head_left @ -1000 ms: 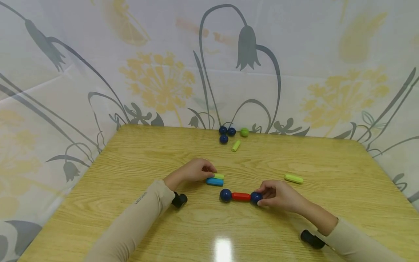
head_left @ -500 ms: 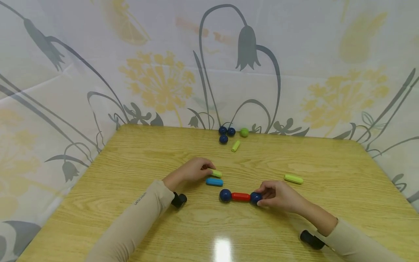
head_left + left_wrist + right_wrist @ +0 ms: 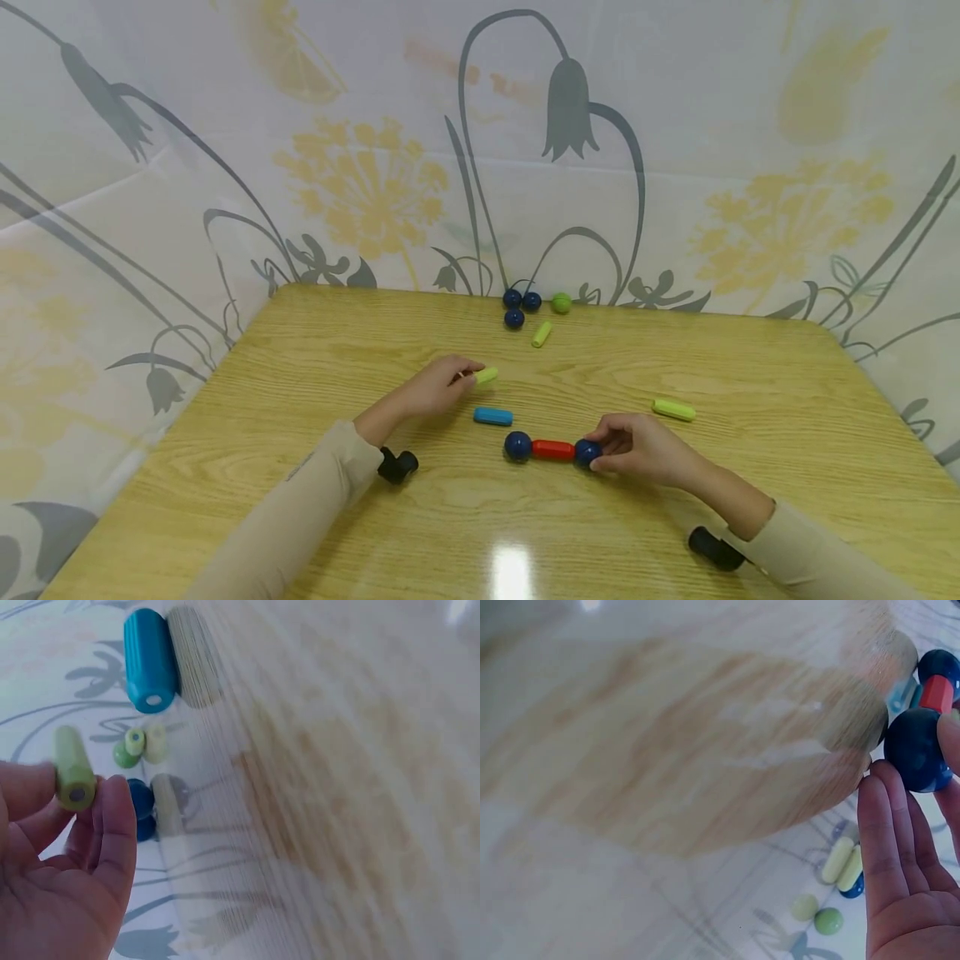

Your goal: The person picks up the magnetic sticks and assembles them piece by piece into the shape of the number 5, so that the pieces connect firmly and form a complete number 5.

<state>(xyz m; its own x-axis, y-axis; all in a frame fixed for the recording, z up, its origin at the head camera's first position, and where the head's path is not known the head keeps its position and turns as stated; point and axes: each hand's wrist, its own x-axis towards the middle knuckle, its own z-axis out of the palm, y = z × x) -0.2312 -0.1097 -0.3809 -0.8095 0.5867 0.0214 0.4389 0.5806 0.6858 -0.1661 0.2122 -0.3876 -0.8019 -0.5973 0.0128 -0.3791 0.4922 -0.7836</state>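
My left hand [image 3: 435,388] pinches a yellow-green magnetic rod [image 3: 487,376] by one end, above the far side of a blue rod [image 3: 492,416]. In the left wrist view that yellow-green rod [image 3: 73,769] shows a metal dot on its end, between thumb and fingers. The blue rod lies on the table, apart from both hands. With my right hand [image 3: 641,450] I hold a dark blue ball [image 3: 587,453] between thumb and fingers. A red rod [image 3: 552,450] joins it in a straight line to a second dark blue ball [image 3: 517,447]; all three sit on the table.
Near the back edge of the wooden table [image 3: 337,333] are several dark blue balls [image 3: 513,318], a green ball [image 3: 561,302] and a yellow-green rod [image 3: 542,334]. Another yellow-green rod [image 3: 673,409] lies beyond my right hand. A flower-patterned cloth [image 3: 375,208] hangs behind.
My left hand has drawn the yellow-green rod away from beside the blue rod, back and to the left, and lifted it. The right hand and its ball have stayed put.
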